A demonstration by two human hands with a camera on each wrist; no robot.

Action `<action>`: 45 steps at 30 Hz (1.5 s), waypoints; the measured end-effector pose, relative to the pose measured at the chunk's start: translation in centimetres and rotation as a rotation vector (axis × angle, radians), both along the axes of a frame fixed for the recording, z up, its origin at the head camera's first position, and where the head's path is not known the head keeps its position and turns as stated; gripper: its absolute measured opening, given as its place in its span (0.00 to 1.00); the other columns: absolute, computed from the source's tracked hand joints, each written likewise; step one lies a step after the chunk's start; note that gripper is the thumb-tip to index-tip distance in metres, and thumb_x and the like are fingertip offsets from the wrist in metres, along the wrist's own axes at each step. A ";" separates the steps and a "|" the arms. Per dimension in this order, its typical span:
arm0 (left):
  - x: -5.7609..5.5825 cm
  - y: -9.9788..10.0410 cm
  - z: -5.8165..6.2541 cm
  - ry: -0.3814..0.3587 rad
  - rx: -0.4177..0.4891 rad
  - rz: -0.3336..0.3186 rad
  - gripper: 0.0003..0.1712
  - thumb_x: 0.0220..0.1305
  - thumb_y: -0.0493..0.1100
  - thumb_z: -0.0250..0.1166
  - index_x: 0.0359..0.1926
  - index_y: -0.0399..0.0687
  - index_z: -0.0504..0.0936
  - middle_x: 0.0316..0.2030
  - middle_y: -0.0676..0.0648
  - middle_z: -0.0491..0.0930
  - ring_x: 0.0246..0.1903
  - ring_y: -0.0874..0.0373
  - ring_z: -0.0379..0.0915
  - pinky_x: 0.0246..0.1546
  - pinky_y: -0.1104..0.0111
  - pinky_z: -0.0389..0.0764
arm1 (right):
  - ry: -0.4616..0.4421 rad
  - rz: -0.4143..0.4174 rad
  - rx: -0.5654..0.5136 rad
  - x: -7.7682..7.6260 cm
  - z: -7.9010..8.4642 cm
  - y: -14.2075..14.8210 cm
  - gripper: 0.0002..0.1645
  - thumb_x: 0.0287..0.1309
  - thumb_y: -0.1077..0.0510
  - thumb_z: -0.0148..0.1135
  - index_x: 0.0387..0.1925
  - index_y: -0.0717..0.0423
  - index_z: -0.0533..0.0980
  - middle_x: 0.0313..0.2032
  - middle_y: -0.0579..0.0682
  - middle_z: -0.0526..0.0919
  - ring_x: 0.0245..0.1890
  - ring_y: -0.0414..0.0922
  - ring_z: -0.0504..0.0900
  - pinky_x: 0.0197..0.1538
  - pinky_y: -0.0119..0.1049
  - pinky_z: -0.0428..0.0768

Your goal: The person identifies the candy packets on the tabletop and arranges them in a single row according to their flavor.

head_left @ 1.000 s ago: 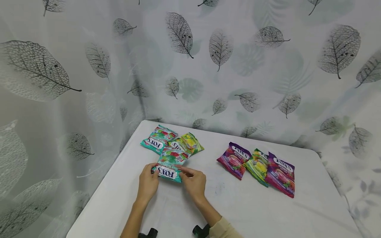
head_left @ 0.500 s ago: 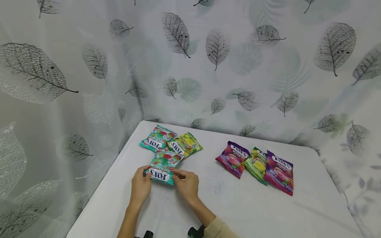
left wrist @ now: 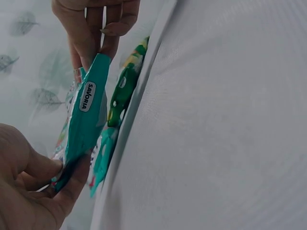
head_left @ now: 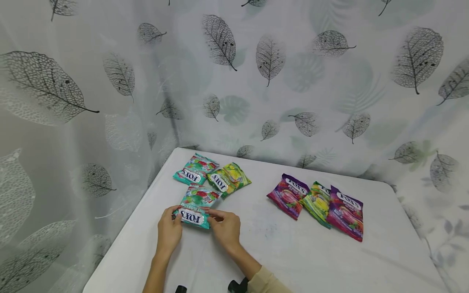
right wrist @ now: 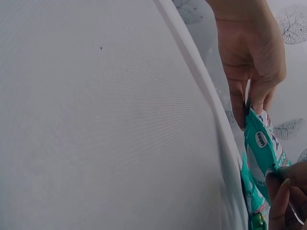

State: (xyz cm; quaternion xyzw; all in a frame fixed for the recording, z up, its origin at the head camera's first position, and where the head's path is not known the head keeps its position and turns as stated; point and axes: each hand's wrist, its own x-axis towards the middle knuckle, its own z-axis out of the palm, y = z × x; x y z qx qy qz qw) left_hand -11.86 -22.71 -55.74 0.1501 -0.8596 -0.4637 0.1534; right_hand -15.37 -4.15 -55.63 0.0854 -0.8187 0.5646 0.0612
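A teal FOX'S candy bag is pinched at its two near corners, tilted up off the table. My left hand grips its left corner and my right hand its right corner, thumbs on the printed front. In the left wrist view the bag's underside faces the camera, with a SAVORIA label. Just beyond lie another teal candy bag and a yellow-green candy bag, side by side. The right wrist view shows both hands on the held bag.
On the table's right lie a purple candy bag, a yellow-green candy bag and a second purple bag, in a row. The white table ends at a leaf-patterned curtain behind and at the left.
Both hands have carried the held teal bag left and slightly nearer the body. It no longer covers part of the yellow-green bag behind it. The grips stay the same.
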 end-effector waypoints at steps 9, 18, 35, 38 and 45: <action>0.5 -0.7 0.1 -0.004 -0.009 0.023 0.20 0.76 0.32 0.55 0.65 0.29 0.74 0.58 0.32 0.77 0.48 0.43 0.76 0.45 0.57 0.76 | 0.014 0.022 -0.006 0.2 -0.2 -0.9 0.15 0.52 0.66 0.78 0.42 0.49 0.92 0.30 0.43 0.91 0.28 0.32 0.83 0.35 0.30 0.80; 0.8 -1.2 -0.1 -0.012 -0.009 0.054 0.21 0.77 0.32 0.55 0.66 0.29 0.74 0.58 0.33 0.77 0.48 0.44 0.75 0.45 0.58 0.75 | 0.004 0.029 0.023 0.4 -0.5 -1.6 0.14 0.53 0.64 0.78 0.43 0.48 0.92 0.30 0.39 0.90 0.29 0.30 0.83 0.36 0.31 0.80; 0.9 -2.0 -0.4 -0.024 0.009 0.074 0.20 0.77 0.31 0.54 0.65 0.28 0.74 0.58 0.30 0.75 0.51 0.41 0.72 0.50 0.51 0.72 | 0.005 0.063 0.013 0.7 -0.8 -2.5 0.15 0.55 0.65 0.76 0.45 0.51 0.91 0.33 0.44 0.91 0.30 0.30 0.84 0.38 0.30 0.80; 0.9 -2.2 -0.5 -0.022 0.005 0.078 0.20 0.76 0.31 0.53 0.65 0.27 0.74 0.58 0.30 0.75 0.52 0.41 0.72 0.51 0.50 0.71 | -0.001 0.065 0.016 0.7 -0.8 -2.6 0.15 0.55 0.65 0.77 0.45 0.50 0.91 0.33 0.43 0.91 0.29 0.30 0.84 0.38 0.30 0.80; 1.1 -2.4 -0.6 -0.029 0.022 0.080 0.20 0.77 0.31 0.53 0.65 0.27 0.73 0.60 0.29 0.74 0.55 0.40 0.71 0.55 0.48 0.71 | 0.000 0.070 0.012 0.7 -1.2 -2.7 0.16 0.54 0.64 0.77 0.44 0.48 0.91 0.32 0.42 0.91 0.29 0.30 0.83 0.36 0.30 0.79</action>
